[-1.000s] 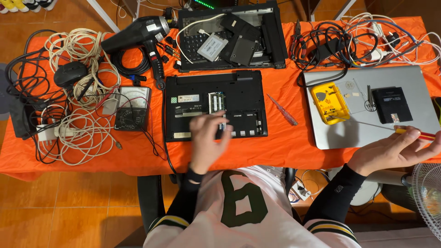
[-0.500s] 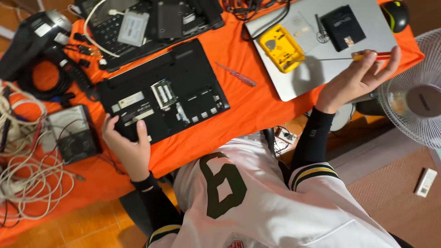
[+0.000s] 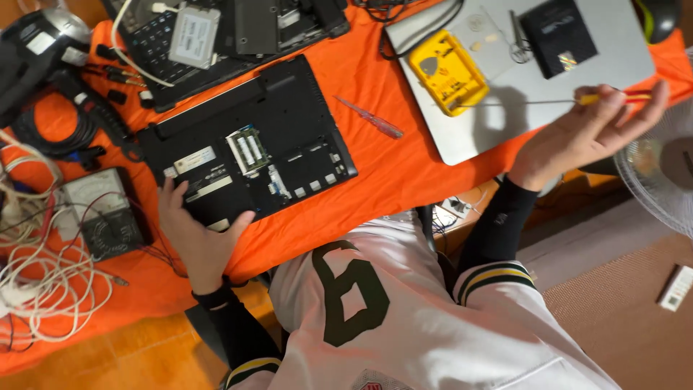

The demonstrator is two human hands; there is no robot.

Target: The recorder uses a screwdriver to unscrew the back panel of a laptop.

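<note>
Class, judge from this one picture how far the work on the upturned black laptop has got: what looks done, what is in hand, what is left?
Done: the black laptop lies bottom up with a bay open, its green boards bare. In hand: the left hand rests on its near edge; the right hand holds a thin screwdriver over the silver laptop, away from the work. Left: no cover is back on the open bay.

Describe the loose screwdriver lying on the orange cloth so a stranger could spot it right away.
Start at the orange cloth covering the table. Between the opened black laptop and the closed silver laptop lies a small screwdriver, untouched by either hand. It has a translucent reddish handle, unlike the yellow-handled one in the right hand.
</note>
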